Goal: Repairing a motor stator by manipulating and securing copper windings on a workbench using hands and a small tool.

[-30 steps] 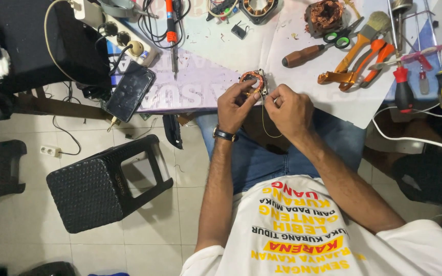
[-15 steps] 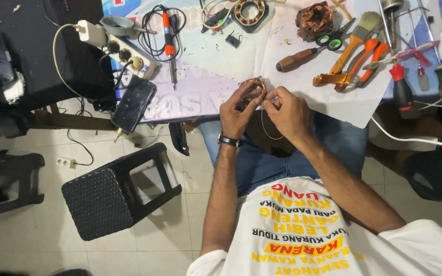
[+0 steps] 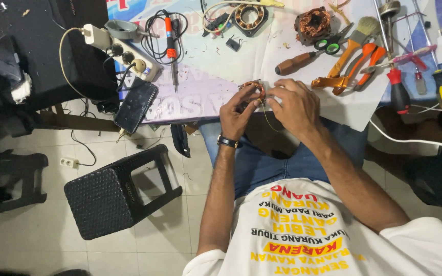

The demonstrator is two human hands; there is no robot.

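Head view: both hands on copper coil at table edge

Head camera looks down on a seated person. Left hand (image 3: 239,110) and right hand (image 3: 295,105) meet over a small copper coil (image 3: 254,91), each with fingers curled and pinching it; the coil sits between the fingertips, right at the near edge of the table (image 3: 205,97). A thin wire (image 3: 268,118) hangs from the coil toward the lap.

Progress, as judged: the coil looks partly wound, with the loose wire not yet taken up; how much is left cannot be told.

Room: beyond the right hand lie a brush (image 3: 356,38), pliers (image 3: 351,69) and screwdrivers (image 3: 397,89), close together. Beyond the left hand, a soldering iron (image 3: 170,43) and a phone (image 3: 135,105) that overhangs the edge. Below the hands the lap is open; a black stool (image 3: 116,197) stands well apart to the left.
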